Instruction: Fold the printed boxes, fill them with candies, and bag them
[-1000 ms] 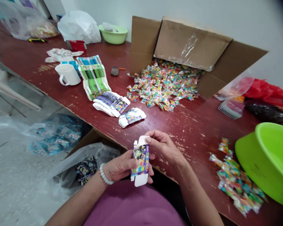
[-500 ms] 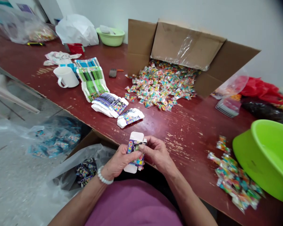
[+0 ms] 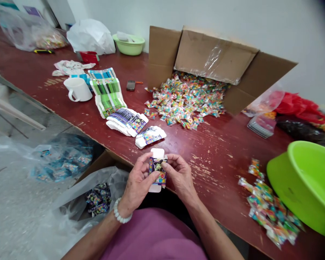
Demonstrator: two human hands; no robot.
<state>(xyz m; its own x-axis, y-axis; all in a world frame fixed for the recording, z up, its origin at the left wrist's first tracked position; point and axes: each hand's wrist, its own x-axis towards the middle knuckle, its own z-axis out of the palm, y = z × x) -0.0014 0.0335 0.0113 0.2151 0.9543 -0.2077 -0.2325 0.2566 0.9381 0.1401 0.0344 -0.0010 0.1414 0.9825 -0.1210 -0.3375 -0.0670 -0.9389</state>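
Observation:
A small purple printed carton (image 3: 158, 167) is between my two hands at the table's front edge, its white end flaps standing out at top and bottom. My left hand (image 3: 141, 177) grips its left side, thumb across the printed face. On the other side my right hand (image 3: 178, 173) pinches the right edge, thumb on the front; the fingers behind the carton are hidden. Just beyond lie a short stack of flattened purple cartons (image 3: 151, 136) and a longer fanned row of them (image 3: 127, 121). Green flat cartons (image 3: 107, 94) lie farther back.
Wrapped candies (image 3: 188, 101) spill from an open cardboard box (image 3: 216, 54). More candies (image 3: 271, 207) lie by a green basin (image 3: 284, 180) at right. A white mug (image 3: 79, 90) stands at left. Below the table edge, a plastic bag (image 3: 111, 177) holds dark packets.
The carton has turned more upright and risen slightly. My left fingers have shifted up along its left side, and my right hand stays on the right edge.

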